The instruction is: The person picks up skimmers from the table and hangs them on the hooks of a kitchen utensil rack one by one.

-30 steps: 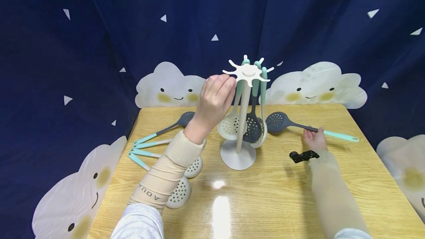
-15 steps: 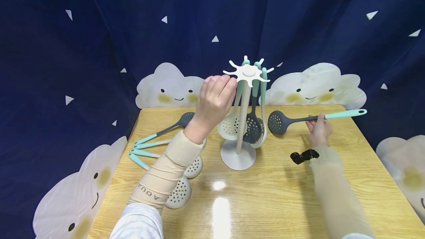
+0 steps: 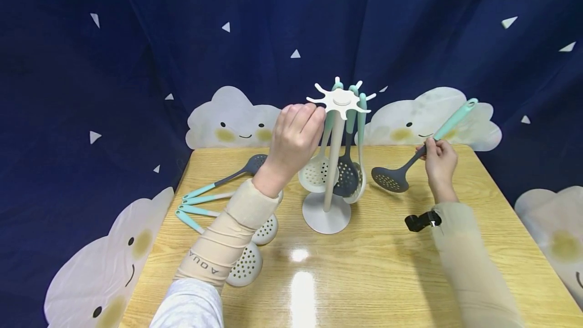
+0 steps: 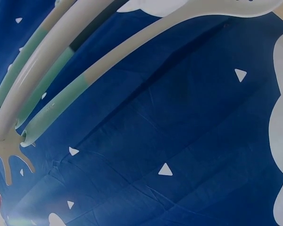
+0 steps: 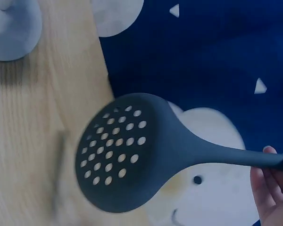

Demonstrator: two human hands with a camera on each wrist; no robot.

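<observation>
Right fingers (image 3: 431, 146) pinch one dark skimmer (image 3: 399, 178); left fingers (image 3: 306, 116) grip one rack (image 3: 341, 98); three utensils (image 3: 348, 180) hang, four lie.

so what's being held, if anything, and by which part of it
The dark skimmer, by its shaft just below the mint handle, in the right fingers. Whether the left fingers grip the rack cannot be told.

Probably eight utensils (image 3: 390, 179), some part-hidden; one stand (image 3: 333, 166); two hands (image 3: 298, 133) (image 3: 441, 166); one table (image 3: 373, 267).
</observation>
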